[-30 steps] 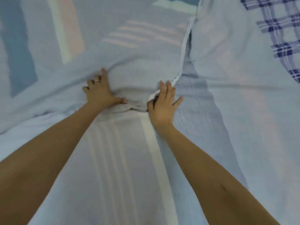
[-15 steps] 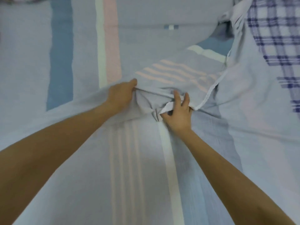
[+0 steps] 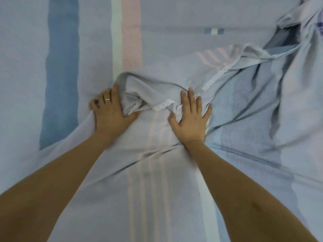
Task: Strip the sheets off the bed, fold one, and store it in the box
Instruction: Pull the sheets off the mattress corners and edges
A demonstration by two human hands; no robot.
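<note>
Across the middle of the bed, the loose sheet (image 3: pixel 157 172) lies spread toward the person, its far end bunched into folds between the two hands. Left hand (image 3: pixel 110 114): fingers straight and splayed, palm pressed flat on the sheet, thumb against the bunched fold; a ring (image 3: pixel 107 99) sits on one finger. Right hand (image 3: pixel 190 119): fingers straight and spread, palm flat on the sheet just beside the lace-trimmed hem (image 3: pixel 163 106). Beneath lies a second sheet (image 3: pixel 61 75) with blue, white and pink stripes. Plaid fabric (image 3: pixel 320 26) shows at the upper right edge. Change from half a second earlier: the left hand gripped the fold and the right pinched the hem; both now press flat, gripping nothing.
</note>
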